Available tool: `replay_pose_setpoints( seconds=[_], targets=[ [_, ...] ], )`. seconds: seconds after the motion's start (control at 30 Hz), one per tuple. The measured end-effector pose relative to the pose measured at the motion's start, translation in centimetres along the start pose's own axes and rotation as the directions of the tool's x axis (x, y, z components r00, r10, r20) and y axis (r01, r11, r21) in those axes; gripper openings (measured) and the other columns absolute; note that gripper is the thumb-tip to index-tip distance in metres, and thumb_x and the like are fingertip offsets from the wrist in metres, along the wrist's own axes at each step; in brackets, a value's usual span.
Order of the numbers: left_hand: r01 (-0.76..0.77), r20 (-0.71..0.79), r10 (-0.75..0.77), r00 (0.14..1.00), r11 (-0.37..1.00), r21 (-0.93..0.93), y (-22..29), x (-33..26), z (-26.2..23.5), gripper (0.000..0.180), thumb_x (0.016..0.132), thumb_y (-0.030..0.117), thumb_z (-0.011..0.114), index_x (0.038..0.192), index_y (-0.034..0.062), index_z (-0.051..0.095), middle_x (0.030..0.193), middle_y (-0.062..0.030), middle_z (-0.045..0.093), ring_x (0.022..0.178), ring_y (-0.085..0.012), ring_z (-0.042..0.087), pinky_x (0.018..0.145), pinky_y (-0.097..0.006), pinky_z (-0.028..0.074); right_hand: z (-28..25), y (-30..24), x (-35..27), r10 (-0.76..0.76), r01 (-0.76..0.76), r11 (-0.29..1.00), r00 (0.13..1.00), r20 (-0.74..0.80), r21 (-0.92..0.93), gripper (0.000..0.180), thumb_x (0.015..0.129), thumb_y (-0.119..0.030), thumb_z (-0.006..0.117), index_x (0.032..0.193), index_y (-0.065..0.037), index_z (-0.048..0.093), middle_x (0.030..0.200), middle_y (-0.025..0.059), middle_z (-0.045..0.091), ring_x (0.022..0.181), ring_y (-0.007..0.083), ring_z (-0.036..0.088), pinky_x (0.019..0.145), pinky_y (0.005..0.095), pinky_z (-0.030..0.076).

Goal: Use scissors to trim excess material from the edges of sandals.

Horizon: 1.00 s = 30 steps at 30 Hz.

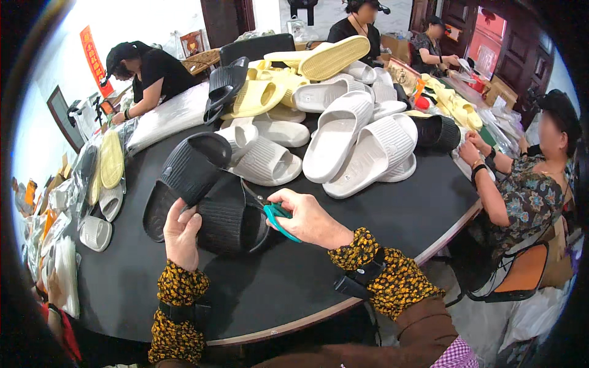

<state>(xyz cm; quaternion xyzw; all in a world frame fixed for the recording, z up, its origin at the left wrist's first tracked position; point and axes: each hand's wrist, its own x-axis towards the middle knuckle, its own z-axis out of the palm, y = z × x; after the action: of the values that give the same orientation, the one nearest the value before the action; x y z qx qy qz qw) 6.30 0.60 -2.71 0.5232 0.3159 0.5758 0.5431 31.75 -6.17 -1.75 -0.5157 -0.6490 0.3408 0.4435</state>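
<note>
My left hand [182,239] pinches the strap edge of a black slide slipper [195,164], which rests tilted on the dark table. Just below it lies a second black slide slipper [222,226], close beside my left fingers. In my right hand [313,221] is a pair of scissors with teal handles [279,221]. The scissors' blades point up and left toward the black slippers; whether they touch anything is too small to tell. Beyond my hands, a white slide slipper [338,132] and a light grey one [375,156] lean on the front of a heap.
Yellow slippers [334,58] top the heap on the black table [294,279]. Clear plastic bags [172,116] and bagged slippers lie along the left edge. A person [521,178] works at the right, with others at the far side. An orange-seated chair [521,270] stands at right.
</note>
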Motion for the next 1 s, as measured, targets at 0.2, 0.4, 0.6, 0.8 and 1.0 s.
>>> replay_pose_setpoints(
  seconds=[0.2,0.4,0.6,0.8,1.0],
  targets=[
    [0.163,-0.038,-0.16,0.986,0.984,0.071,0.8,0.6,0.1,0.033,0.089,0.007,0.053,0.121,-0.0005,0.048,0.104,-0.0159,0.063,0.066,-0.0038,0.047,0.061,-0.018,0.039,0.3,1.5,0.9,-0.046,0.064,0.991,0.987,-0.156,0.116,0.036,0.081,-0.006,0.067,0.111,0.004,0.051,0.087,0.0033,0.061,0.078,0.0044,0.055,0.068,0.0207,0.046],
    [0.202,-0.012,-0.203,0.979,0.978,-0.052,0.7,0.9,-0.3,0.03,0.09,0.005,0.05,0.119,0.0019,0.05,0.103,-0.0197,0.063,0.065,-0.0074,0.055,0.061,-0.019,0.044,0.5,1.3,1.1,0.009,0.025,0.985,0.98,-0.199,0.172,0.037,0.076,-0.011,0.07,0.107,0.002,0.054,0.082,0.0114,0.064,0.072,0.0126,0.06,0.066,0.0276,0.048],
    [0.237,-0.043,-0.242,0.969,0.966,-0.104,0.4,0.9,-0.8,0.029,0.09,0.004,0.049,0.119,0.0031,0.05,0.105,-0.021,0.062,0.064,-0.0131,0.059,0.06,-0.023,0.047,-0.7,0.8,0.4,0.052,-0.051,0.998,0.999,0.013,-0.038,0.039,0.076,-0.018,0.066,0.109,0.0,0.054,0.082,0.0143,0.063,0.074,0.0185,0.061,0.069,0.0315,0.049],
    [0.223,-0.025,-0.226,0.974,0.971,-0.09,0.1,0.7,-2.0,0.031,0.091,0.006,0.049,0.122,0.0041,0.049,0.107,-0.0214,0.062,0.066,-0.0159,0.062,0.059,-0.024,0.047,-3.2,0.7,0.3,0.118,-0.045,0.954,0.965,0.234,-0.296,0.04,0.073,-0.021,0.065,0.107,-0.001,0.058,0.094,0.0184,0.065,0.086,0.0265,0.064,0.077,0.0336,0.049],
    [0.229,-0.055,-0.233,0.971,0.971,-0.071,0.7,0.5,-1.2,0.029,0.09,0.006,0.049,0.12,0.0056,0.051,0.103,-0.0181,0.063,0.063,-0.0132,0.059,0.058,-0.022,0.044,-3.8,0.6,0.7,0.186,-0.07,0.954,0.901,0.391,-0.292,0.043,0.072,-0.019,0.072,0.109,-0.001,0.057,0.079,0.0076,0.064,0.072,0.0124,0.057,0.067,0.0278,0.046]
  ],
)
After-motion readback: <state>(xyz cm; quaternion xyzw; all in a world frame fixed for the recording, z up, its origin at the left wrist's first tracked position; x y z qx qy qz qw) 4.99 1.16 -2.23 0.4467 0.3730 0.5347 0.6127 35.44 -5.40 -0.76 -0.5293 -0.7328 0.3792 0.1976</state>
